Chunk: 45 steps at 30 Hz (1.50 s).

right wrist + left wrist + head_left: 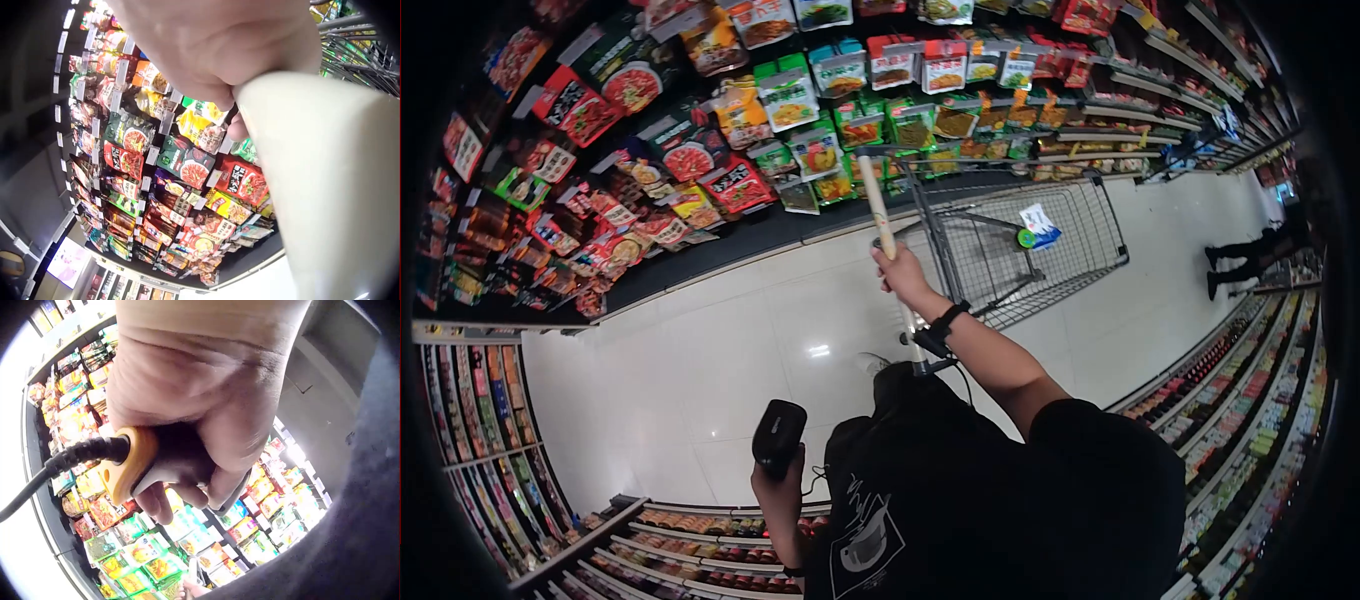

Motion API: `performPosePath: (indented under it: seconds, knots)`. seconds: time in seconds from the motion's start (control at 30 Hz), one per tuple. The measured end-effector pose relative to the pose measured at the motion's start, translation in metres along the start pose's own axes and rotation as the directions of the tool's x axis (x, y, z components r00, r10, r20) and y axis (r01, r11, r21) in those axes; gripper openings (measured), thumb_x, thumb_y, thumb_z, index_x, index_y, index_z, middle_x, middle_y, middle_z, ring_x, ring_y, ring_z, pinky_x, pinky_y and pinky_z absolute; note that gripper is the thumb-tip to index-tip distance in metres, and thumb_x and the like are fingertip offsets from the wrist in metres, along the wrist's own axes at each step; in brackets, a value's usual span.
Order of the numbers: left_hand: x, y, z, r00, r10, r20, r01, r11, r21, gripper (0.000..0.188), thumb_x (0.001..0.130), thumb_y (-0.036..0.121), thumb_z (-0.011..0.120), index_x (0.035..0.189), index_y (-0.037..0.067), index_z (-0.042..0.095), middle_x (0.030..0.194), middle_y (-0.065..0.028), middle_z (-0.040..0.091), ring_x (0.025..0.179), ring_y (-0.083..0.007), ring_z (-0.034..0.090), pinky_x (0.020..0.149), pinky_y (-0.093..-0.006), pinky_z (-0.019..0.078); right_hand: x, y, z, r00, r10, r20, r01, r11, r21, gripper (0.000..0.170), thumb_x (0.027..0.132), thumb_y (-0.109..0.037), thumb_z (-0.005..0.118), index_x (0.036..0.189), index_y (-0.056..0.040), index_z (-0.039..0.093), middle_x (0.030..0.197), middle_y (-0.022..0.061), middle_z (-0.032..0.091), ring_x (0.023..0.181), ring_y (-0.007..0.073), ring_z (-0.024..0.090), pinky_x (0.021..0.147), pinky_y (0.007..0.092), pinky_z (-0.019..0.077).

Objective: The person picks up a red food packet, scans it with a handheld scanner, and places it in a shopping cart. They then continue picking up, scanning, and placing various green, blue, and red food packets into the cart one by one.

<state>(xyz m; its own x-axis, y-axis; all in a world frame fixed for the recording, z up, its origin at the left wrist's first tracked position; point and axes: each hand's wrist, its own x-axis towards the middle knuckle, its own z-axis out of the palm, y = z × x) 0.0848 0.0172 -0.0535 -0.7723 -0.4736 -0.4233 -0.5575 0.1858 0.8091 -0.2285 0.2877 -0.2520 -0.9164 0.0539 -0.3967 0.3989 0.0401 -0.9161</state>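
Observation:
The left hand [774, 495] holds a black handheld device [780, 437] at the lower left. In the left wrist view, the left hand [194, 387] curls its fingers round that device [178, 459], which has a yellow end and a black cable [81, 453]. The right hand [908, 277] grips the pale bar handle [875, 205] of a shopping cart [1090, 230]. Close up in the right wrist view, the right hand [231, 44] is wrapped over the same handle [325, 162]. A blue and white package [1042, 232] with a round green part lies in the cart.
Shelves of hanging food packets [790, 95] run along the far side. More stocked shelves stand at the lower left [700, 540] and right [1260, 420]. Pale floor tiles [700, 370] lie between them. Another person's dark-clothed legs [1245, 262] appear at the right.

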Motion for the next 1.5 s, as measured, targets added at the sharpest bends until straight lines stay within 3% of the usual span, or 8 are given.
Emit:
performPosePath:
  seconds: [0.13, 0.33, 0.43, 0.7, 0.73, 0.8, 0.93, 1.5]
  knots:
    - [0.011, 0.007, -0.009, 0.996, 0.018, 0.091, -0.020, 1.000, 0.012, 0.024, 0.094, 0.011, 0.081, 0.114, -0.001, 0.075, 0.084, -0.0016, 0.071, 0.059, -0.0038, 0.054, 0.049, -0.0215, 0.0381, -0.006, -0.019, 0.026, 0.999, -0.033, 0.021, 0.036, 0.991, -0.127, 0.043, 0.108, -0.039, 0.064, 0.117, 0.0007, 0.051, 0.075, 0.0098, 0.065, 0.055, 0.0195, 0.066, 0.050, 0.0354, 0.0548]
    - [0.030, 0.005, -0.039, 0.988, 0.064, 0.140, -0.068, 0.997, 0.023, 0.026, 0.095, 0.012, 0.080, 0.117, -0.001, 0.074, 0.083, -0.0009, 0.070, 0.058, -0.0035, 0.051, 0.050, -0.0227, 0.0375, -0.023, -0.010, 0.041, 0.967, -0.150, 0.206, 0.233, 0.847, -0.477, 0.053, 0.109, -0.040, 0.058, 0.133, 0.0071, 0.049, 0.086, 0.0269, 0.071, 0.079, 0.0443, 0.073, 0.077, 0.0518, 0.0584]
    - [0.030, 0.011, -0.059, 0.986, 0.037, 0.162, -0.040, 0.999, 0.016, 0.025, 0.095, 0.011, 0.079, 0.117, -0.001, 0.074, 0.082, -0.0002, 0.070, 0.058, -0.0032, 0.049, 0.050, -0.0234, 0.0361, -0.071, -0.033, 0.040, 0.958, -0.036, 0.285, 0.206, 0.779, -0.592, 0.057, 0.107, -0.042, 0.060, 0.137, 0.0070, 0.052, 0.098, 0.0306, 0.073, 0.097, 0.0489, 0.071, 0.088, 0.0529, 0.0566]
    - [0.040, -0.010, -0.097, 0.986, 0.057, 0.154, -0.051, 0.998, -0.045, 0.024, 0.094, 0.009, 0.079, 0.116, -0.001, 0.075, 0.080, 0.0015, 0.068, 0.057, -0.0034, 0.049, 0.050, -0.0242, 0.0353, -0.143, 0.002, 0.038, 0.872, -0.202, 0.445, 0.468, 0.612, -0.638, 0.053, 0.110, -0.046, 0.054, 0.112, 0.0024, 0.073, 0.110, 0.0255, 0.073, 0.104, 0.0428, 0.071, 0.093, 0.0490, 0.0557]
    - [0.040, -0.009, -0.104, 0.983, -0.006, 0.183, 0.008, 1.000, -0.012, 0.028, 0.094, 0.015, 0.084, 0.115, -0.001, 0.075, 0.088, -0.0004, 0.073, 0.075, -0.0067, 0.058, 0.068, -0.0273, 0.0471, -0.146, 0.005, 0.041, 0.865, -0.187, 0.465, 0.472, 0.617, -0.630, 0.053, 0.111, -0.046, 0.052, 0.109, 0.0014, 0.075, 0.109, 0.0242, 0.074, 0.102, 0.0424, 0.071, 0.093, 0.0488, 0.0557]
    - [0.044, -0.016, -0.111, 0.984, 0.007, 0.179, -0.007, 1.000, 0.001, 0.028, 0.093, 0.015, 0.084, 0.115, 0.000, 0.075, 0.089, -0.0010, 0.074, 0.076, -0.0066, 0.059, 0.069, -0.0270, 0.0481, -0.148, 0.010, 0.048, 0.790, -0.292, 0.540, 0.601, 0.544, -0.585, 0.054, 0.113, -0.044, 0.047, 0.101, -0.0004, 0.077, 0.103, 0.0215, 0.075, 0.099, 0.0419, 0.071, 0.091, 0.0491, 0.0559]
    - [0.047, -0.019, -0.120, 0.983, 0.093, 0.155, -0.083, 0.994, -0.074, 0.025, 0.092, 0.017, 0.086, 0.106, 0.001, 0.074, 0.075, 0.0029, 0.064, 0.057, -0.0053, 0.051, 0.051, -0.0263, 0.0381, -0.150, 0.022, 0.073, 0.812, -0.168, 0.558, 0.572, 0.417, -0.706, 0.061, 0.117, -0.040, 0.035, 0.087, -0.0020, 0.073, 0.090, 0.0171, 0.075, 0.088, 0.0375, 0.070, 0.092, 0.0464, 0.0478]
    - [0.054, -0.015, -0.144, 0.946, 0.175, 0.274, -0.174, 0.984, -0.029, 0.029, 0.094, 0.014, 0.084, 0.116, -0.002, 0.074, 0.088, -0.0008, 0.074, 0.076, -0.0065, 0.058, 0.068, -0.0268, 0.0487, -0.149, 0.031, 0.165, 0.782, -0.238, 0.576, 0.617, 0.423, -0.663, 0.063, 0.117, -0.040, 0.030, 0.090, -0.0019, 0.073, 0.092, 0.0165, 0.076, 0.088, 0.0365, 0.068, 0.096, 0.0444, 0.0432]
